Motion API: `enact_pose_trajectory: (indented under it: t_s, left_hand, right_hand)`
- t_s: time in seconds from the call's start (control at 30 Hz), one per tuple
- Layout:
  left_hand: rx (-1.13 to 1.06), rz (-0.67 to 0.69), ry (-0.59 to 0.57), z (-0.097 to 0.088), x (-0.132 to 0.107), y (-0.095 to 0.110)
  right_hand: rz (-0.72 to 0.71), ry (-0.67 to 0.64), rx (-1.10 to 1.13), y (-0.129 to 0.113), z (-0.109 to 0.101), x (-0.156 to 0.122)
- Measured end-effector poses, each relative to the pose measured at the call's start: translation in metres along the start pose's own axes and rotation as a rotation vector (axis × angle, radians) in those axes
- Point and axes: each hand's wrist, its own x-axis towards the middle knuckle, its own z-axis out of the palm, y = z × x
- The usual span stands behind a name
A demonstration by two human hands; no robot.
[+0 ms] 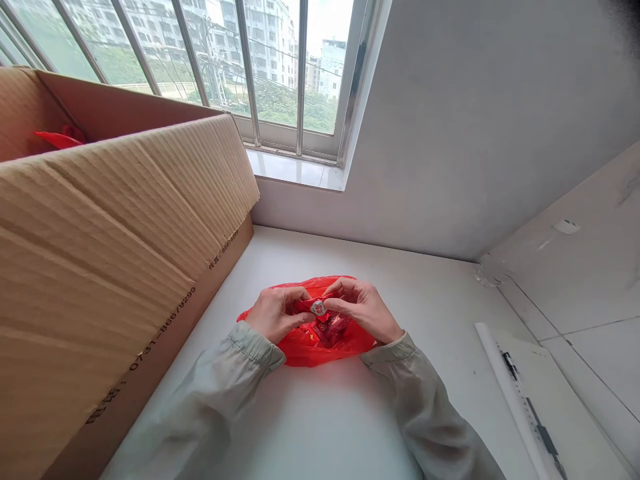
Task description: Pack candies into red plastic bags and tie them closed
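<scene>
A red plastic bag [313, 355] lies spread on the white table, with shiny red items [336, 330] partly visible inside. Above it, both hands hold a small red packet with a white printed emblem [318, 308]. My left hand [274, 313] pinches its left side between thumb and fingers. From the right, my right hand [364, 308] grips it with the thumb at the emblem and the fingers curled behind. Parts of the packet are hidden by the fingers, and what it contains does not show.
A large cardboard box [130, 220] stands open at left, with something red [60, 139] inside. The barred window [273, 73] is behind. On the right lie a white roll or tube [510, 393] and a black pen-like object [543, 433].
</scene>
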Motion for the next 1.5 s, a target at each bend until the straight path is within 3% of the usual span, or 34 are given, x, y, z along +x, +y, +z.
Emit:
enact_pose_trajectory:
  t_s: [0.13, 0.33, 0.47, 0.63, 1.0, 1.1, 1.23, 1.37, 1.5]
  left_hand:
    - [-0.097, -0.042, -0.025, -0.001, 0.001, -0.002]
    - [-0.461, -0.156, -0.207, -0.007, 0.000, 0.003]
    - [-0.537, -0.177, -0.154, -0.008, 0.000, 0.006]
    - [-0.522, -0.202, -0.032, -0.008, -0.001, 0.005]
    - [-0.465, -0.164, -0.077, -0.002, -0.001, 0.000]
    - [-0.347, -0.122, -0.035, -0.006, -0.001, -0.003]
    - [0.077, -0.016, 0.021, -0.013, 0.000, -0.011]
    - [0.598, -0.002, -0.070, -0.013, 0.004, -0.023]
    - [0.861, -0.044, -0.206, -0.009, 0.001, -0.030]
  right_hand:
    - [-0.032, 0.048, 0.079, 0.001, 0.001, 0.001]
    - [-0.114, 0.029, 0.164, 0.000, 0.001, 0.002]
    - [-0.146, -0.011, 0.143, -0.001, 0.001, 0.000]
    - [-0.041, -0.037, 0.207, -0.002, 0.001, -0.001]
    - [0.027, 0.024, 0.196, 0.010, 0.007, 0.005]
    - [0.008, 0.104, 0.147, 0.011, 0.007, 0.006]
    - [0.000, 0.277, -0.140, 0.011, 0.002, 0.007]
    - [-0.014, 0.296, -0.436, 0.015, 0.006, 0.007]
    - [-0.079, 0.334, -0.579, 0.020, 0.017, 0.007]
